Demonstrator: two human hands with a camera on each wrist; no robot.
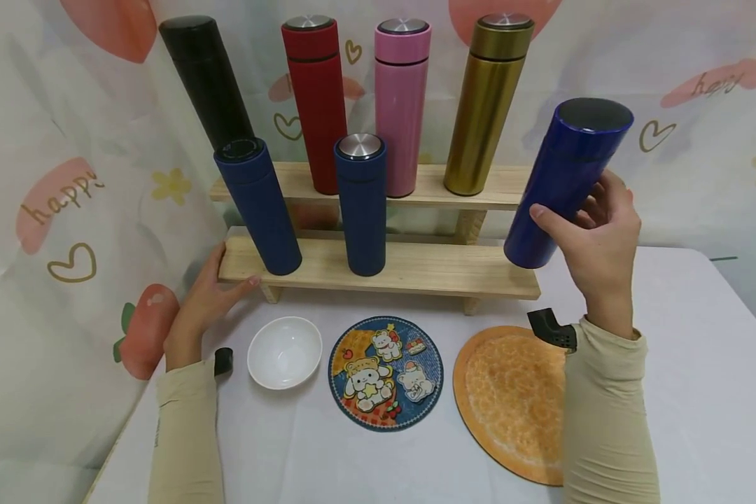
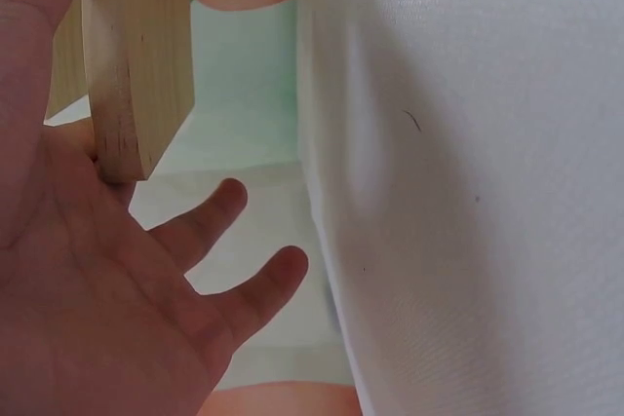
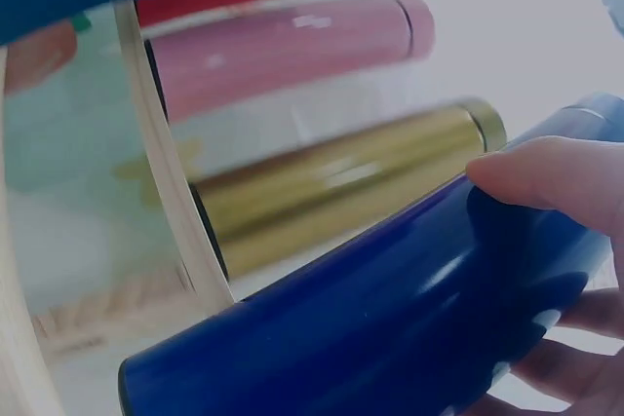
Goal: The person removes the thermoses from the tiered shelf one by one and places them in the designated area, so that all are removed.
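Note:
My right hand grips a glossy blue thermos bottle, thumb on one side and fingers round the other. The bottle leans at the right end of the two-step wooden rack; whether its base touches the lower board, I cannot tell. In the right wrist view, the blue bottle crosses in front of the gold one. At the rack's left end, my left hand holds the lower board. The left wrist view shows its thumb and a finger about the board end, two other fingers extended.
Black, red, pink and gold bottles stand on the upper step. Two matte blue bottles stand on the lower. In front lie a white bowl, a cartoon mat and an orange-brown round mat.

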